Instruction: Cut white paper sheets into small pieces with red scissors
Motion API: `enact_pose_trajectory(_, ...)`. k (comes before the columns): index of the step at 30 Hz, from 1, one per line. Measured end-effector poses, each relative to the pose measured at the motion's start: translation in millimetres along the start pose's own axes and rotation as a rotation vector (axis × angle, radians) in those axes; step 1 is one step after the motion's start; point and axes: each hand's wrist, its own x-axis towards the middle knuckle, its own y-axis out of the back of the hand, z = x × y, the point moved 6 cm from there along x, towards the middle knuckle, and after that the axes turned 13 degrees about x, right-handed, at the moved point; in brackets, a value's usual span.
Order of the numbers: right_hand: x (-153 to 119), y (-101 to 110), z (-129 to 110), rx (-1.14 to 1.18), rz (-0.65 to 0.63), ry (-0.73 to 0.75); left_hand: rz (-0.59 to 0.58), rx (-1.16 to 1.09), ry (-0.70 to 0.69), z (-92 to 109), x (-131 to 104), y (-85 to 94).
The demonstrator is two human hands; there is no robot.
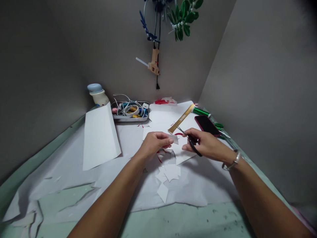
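Note:
Between the thumb and fingers of my left hand (156,142) is a small piece of white paper (174,138). My right hand (208,142) grips a pair of scissors (193,144) with black handles, its blades pointing up and left, a little apart from the paper piece. Below my hands lie several cut white paper pieces (172,172), one of them a loose diamond shape (162,192). Red-edged scraps (160,156) sit just under my left hand. A gold strip (182,118) with lettering rests on white sheets beyond the scissors.
A folded white sheet (100,138) stands at the left, near a blue-lidded jar (98,94). Behind is a metal tray (131,119) of cords and tape. At right lie a phone (207,125) and a green roll (201,111). A glue gun (154,62) hangs on the wall.

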Motion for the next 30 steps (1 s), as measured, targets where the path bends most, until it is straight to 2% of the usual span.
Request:
enact_pose_trajectory(4, -9, 12, -7, -0.191, -0.078, -0.01, 0.016, 0.035, -0.018, 3, -1, 5.3)
enact_pose_trajectory(10, -12, 13, -8, -0.304, -0.078, 0.0, -0.004, 0.057, -0.036, -1, 1, 5.7)
enact_pose_trajectory(17, -14, 11, -11, -0.325, -0.08, 0.011, -0.041, 0.063, -0.04, -6, 4, 3.5)
enact_pose_trajectory(30, -15, 7, -15, -0.329, -0.087, 0.017, -0.066, 0.028, -0.015, -3, 2, 0.2)
